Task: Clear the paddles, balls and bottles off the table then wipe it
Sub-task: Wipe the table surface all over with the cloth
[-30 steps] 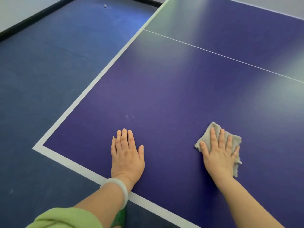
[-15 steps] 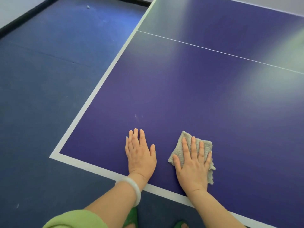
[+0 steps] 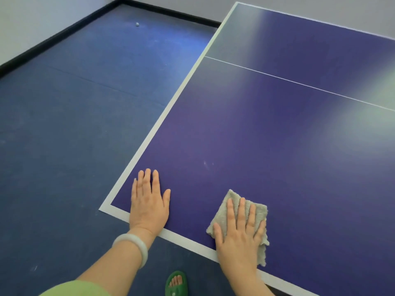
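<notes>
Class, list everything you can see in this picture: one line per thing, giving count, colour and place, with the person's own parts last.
table tennis table: one, blue-purple with white lines, right side
cloth: one, grey-beige, on the table under the right hand
ball: one, pale, on the floor near the far wall
floor: one, blue, left of the table
skirting board: one, black, at the wall's foot
bangle: one, white, left wrist
slipper: one, green, on the floor, bottom edge
sleeve: one, light green, left arm
left hand: one, flat on the table's near corner
right hand: one, flat, pressing the cloth
</notes>
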`<state>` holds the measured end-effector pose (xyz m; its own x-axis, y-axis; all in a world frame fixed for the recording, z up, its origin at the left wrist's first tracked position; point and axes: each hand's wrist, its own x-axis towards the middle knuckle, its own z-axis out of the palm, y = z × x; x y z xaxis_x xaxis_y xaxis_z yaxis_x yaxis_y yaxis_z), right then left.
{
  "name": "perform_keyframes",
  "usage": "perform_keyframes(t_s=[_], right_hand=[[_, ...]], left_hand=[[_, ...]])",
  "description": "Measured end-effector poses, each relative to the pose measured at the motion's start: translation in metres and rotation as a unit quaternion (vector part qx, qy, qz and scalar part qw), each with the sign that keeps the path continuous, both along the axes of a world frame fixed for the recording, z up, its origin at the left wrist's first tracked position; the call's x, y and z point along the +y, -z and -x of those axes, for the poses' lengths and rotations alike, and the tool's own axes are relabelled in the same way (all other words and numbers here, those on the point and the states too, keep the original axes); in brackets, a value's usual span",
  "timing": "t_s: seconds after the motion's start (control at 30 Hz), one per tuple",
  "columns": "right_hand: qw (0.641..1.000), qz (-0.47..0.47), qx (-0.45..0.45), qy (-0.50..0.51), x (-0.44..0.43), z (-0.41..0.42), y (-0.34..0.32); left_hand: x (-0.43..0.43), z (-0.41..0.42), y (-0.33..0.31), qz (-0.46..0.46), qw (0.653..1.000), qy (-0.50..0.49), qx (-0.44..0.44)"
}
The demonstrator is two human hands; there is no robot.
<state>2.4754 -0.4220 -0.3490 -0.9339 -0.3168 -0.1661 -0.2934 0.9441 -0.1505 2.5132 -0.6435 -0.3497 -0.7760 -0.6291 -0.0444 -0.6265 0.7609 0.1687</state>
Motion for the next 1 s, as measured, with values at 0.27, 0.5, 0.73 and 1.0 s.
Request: perform_keyframes(t_s=[0.27, 0.5, 0.73, 1.0], right_hand=[[0.998, -0.036, 0.025, -0.035, -0.005, 0.081, 0.008], [0.988, 0.046, -0.078, 0.125, -0.102, 0.181, 0.001], [0.991, 0.01, 0.006, -0.136, -0.13, 0.097, 0.006], [0.992, -0.056, -0.019, 0.116, 0.012, 0.085, 0.005]], left_hand=[[0.0, 0.0, -0.001, 0.015, 1.0, 0.004, -0.023], [-0.002, 0.0, 0.0, 0.019, 0.999, 0.007, -0.03], [-0.003, 0.0, -0.002, 0.022, 0.999, 0.014, -0.033], [-0.004, 0.001, 0.002, 0.012, 0.999, 0.014, -0.034]])
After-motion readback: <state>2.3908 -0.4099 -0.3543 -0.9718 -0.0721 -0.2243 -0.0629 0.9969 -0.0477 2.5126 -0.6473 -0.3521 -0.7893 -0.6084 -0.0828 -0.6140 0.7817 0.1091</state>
